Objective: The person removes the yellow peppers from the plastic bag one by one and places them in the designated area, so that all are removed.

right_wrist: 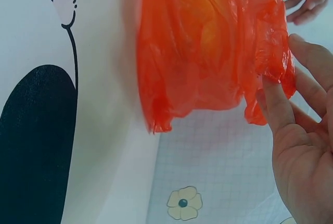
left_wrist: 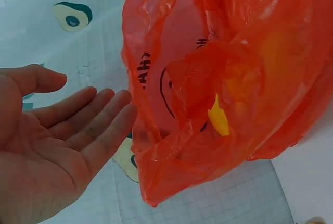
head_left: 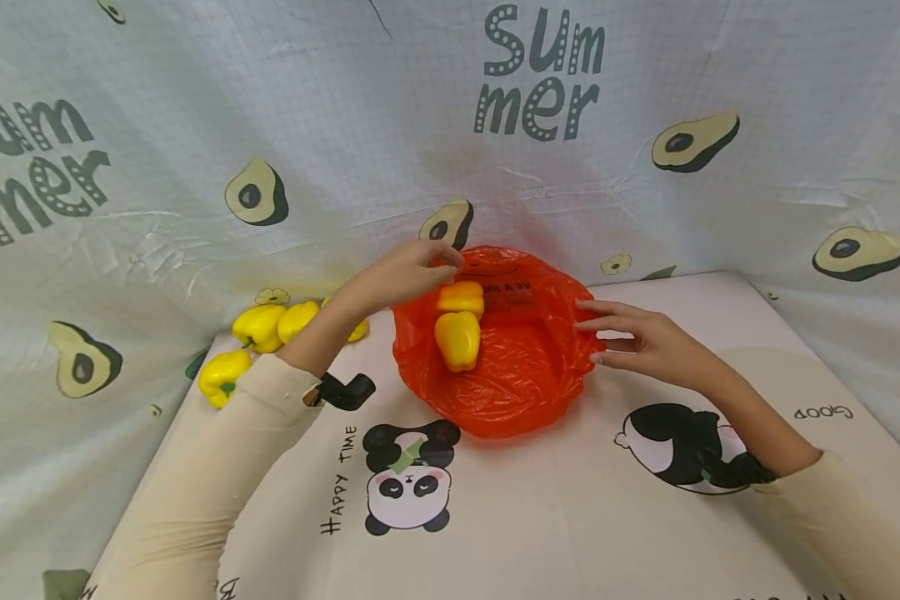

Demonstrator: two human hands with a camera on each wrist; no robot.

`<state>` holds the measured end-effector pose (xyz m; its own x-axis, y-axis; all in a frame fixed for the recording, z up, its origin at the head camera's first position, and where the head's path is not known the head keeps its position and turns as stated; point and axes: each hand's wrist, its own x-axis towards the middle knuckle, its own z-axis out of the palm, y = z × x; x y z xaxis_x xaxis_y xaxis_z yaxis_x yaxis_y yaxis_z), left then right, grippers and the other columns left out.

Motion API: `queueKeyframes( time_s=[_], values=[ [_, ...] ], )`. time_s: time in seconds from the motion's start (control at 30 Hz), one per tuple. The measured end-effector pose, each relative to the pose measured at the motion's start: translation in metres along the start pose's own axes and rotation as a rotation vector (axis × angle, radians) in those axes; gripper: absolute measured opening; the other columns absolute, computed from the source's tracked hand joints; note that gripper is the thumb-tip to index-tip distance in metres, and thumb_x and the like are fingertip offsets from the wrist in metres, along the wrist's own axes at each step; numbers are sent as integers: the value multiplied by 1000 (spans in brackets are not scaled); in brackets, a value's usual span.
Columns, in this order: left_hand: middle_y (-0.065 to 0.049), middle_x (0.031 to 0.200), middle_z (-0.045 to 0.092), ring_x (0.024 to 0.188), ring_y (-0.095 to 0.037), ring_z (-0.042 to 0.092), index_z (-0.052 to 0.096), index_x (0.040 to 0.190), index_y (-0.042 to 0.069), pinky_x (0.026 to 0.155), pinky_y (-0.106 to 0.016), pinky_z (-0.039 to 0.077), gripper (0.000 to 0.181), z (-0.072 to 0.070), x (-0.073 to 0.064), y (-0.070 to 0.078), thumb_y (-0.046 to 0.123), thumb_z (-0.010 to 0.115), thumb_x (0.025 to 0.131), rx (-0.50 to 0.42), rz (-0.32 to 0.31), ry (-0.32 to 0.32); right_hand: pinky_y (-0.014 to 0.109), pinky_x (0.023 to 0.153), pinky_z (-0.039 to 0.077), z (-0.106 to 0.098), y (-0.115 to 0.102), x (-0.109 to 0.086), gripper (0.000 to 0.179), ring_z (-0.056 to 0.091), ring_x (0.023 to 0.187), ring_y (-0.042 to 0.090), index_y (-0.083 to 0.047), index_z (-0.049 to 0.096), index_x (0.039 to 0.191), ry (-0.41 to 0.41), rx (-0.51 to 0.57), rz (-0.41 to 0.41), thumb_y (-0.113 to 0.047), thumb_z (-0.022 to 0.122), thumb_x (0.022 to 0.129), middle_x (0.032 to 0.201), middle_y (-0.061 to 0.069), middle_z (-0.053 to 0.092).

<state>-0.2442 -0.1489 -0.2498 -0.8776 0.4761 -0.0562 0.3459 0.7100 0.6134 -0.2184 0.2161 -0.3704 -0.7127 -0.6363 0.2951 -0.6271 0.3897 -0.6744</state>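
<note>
Open red bag (head_left: 521, 367), two yellow peppers (head_left: 457, 342) inside at its left, left hand (head_left: 414, 271), fingers loosely extended, by its left rim (contact unclear), right hand (head_left: 648, 342), fingers spread, touching its right rim, further peppers (head_left: 258, 326) left of it.

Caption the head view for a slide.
Left hand and right hand flank an open red bag with two yellow peppers inside; more peppers lie outside.
</note>
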Motion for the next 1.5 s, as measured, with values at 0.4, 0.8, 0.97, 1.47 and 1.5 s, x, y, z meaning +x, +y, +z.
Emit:
queueKeyframes(
  time_s=[0.4, 0.8, 0.97, 1.47, 1.5],
  values=[
    [-19, 129, 64, 114, -34, 62, 62, 133, -4, 103, -42, 51, 38, 4, 14, -6, 17, 50, 105, -9, -32, -98, 34, 89, 56, -3, -2, -3, 46, 46, 136, 42, -3, 66, 133, 5, 3, 6, -4, 77, 89, 151, 17, 50],
    [-25, 124, 66, 112, -39, 64, 67, 121, -8, 101, -46, 53, 36, 13, 31, -14, 17, 49, 104, -60, -103, -185, 36, 90, 56, -1, -4, 1, 45, 45, 138, 43, -4, 66, 133, -11, -12, 5, -7, 76, 90, 151, 17, 49],
    [-25, 121, 66, 111, -39, 64, 66, 120, -11, 100, -43, 54, 36, 17, 39, -19, 15, 48, 103, -82, -131, -190, 39, 90, 56, 0, -5, 4, 45, 45, 137, 43, -4, 66, 133, -15, -5, 11, -6, 76, 90, 151, 17, 49],
    [-13, 134, 58, 120, -30, 51, 57, 136, 2, 110, -43, 43, 46, 28, 46, -24, 29, 62, 99, 176, -285, -288, 41, 90, 55, 1, -6, 10, 45, 46, 137, 42, -2, 66, 133, -12, 15, -31, -5, 77, 89, 150, 18, 50],
    [-13, 133, 58, 120, -29, 51, 58, 135, 2, 110, -42, 43, 46, 29, 47, -25, 29, 63, 99, 175, -301, -294, 42, 90, 55, 1, -6, 10, 45, 45, 137, 43, -2, 66, 133, -12, 18, -32, -5, 77, 89, 151, 18, 49]
  ],
)
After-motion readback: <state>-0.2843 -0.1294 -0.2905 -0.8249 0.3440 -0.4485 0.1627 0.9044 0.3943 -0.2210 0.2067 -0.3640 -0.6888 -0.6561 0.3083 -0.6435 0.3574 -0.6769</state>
